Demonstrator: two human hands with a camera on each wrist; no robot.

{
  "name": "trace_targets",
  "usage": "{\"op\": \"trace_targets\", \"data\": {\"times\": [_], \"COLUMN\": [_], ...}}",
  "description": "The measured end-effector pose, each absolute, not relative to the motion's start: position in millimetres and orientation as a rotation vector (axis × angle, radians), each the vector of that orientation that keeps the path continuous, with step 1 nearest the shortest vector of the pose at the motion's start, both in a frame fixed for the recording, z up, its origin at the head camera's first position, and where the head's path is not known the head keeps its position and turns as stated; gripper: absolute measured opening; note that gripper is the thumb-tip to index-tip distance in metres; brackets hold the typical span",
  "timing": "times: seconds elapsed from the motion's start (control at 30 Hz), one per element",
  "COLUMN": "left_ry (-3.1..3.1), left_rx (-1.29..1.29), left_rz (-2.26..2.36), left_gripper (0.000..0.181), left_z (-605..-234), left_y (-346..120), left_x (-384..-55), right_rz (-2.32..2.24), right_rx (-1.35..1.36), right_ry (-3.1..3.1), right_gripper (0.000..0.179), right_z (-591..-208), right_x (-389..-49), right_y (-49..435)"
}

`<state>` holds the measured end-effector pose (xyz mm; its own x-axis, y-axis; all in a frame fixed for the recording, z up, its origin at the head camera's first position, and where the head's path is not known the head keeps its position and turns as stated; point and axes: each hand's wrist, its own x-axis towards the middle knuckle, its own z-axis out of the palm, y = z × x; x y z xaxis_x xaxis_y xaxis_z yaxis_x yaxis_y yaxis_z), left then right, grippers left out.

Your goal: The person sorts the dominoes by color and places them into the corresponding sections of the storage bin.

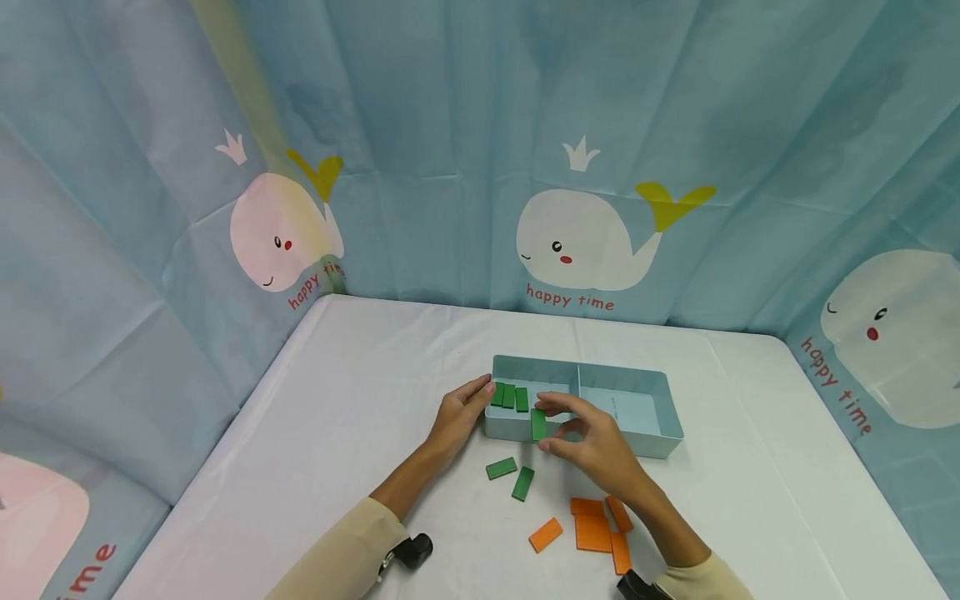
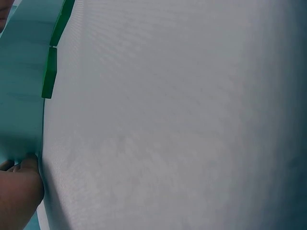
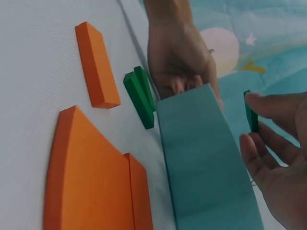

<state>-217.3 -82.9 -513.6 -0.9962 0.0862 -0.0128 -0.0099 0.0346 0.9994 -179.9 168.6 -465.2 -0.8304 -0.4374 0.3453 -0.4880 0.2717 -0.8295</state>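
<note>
A light blue-green box (image 1: 651, 443) with a divider stands on the table. My left hand (image 1: 453, 419) grips the box's left end, its fingers partly hidden behind the wall in the right wrist view. With thumb and fingertips, my right hand (image 1: 596, 446) pinches a green block (image 1: 538, 425), held upright over the box's front wall. Several green blocks (image 1: 508, 397) lie side by side in the left compartment. In front of the box, two more rest on the table: one green block (image 1: 501, 468) near the left hand, another green block (image 1: 523, 483) beside it.
Orange blocks (image 1: 592, 533) lie grouped on the table below my right forearm, and a single orange block (image 1: 545, 535) sits to their left. A blue curtain (image 1: 435, 225) printed with whales hangs behind the white table (image 1: 360, 400).
</note>
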Motion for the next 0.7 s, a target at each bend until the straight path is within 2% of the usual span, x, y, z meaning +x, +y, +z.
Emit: {"op": "trace_targets", "data": {"times": [0.7], "left_ry": [2.202], "left_rx": [0.091], "left_rz": [2.162], "left_gripper": [0.060], "left_z": [-514], "left_y": [-83], "left_x": [-217], "right_rz": [1.661], "right_rx": [0.722], "right_ry": [-2.535], "right_gripper": [0.057], "right_z": [-457], "right_x": [-200], "right_y": [149]}}
